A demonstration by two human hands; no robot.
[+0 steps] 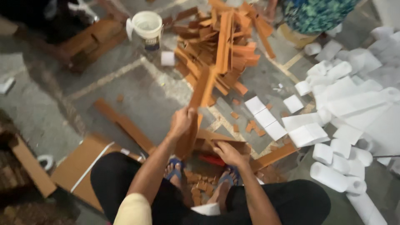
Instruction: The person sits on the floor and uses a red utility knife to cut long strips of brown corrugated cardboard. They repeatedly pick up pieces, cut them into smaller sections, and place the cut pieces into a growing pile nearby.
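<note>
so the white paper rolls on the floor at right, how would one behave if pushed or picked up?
The white paper rolls are cylinders lying on their sides, so a nudge would probably send one rolling across the floor. They look like wound paper, so likely light for their bulk. A hard squeeze might dent or flatten one, and the loose outer sheet could unwind.

White bucket (146, 26) with dark label, top, label blurred
</note>
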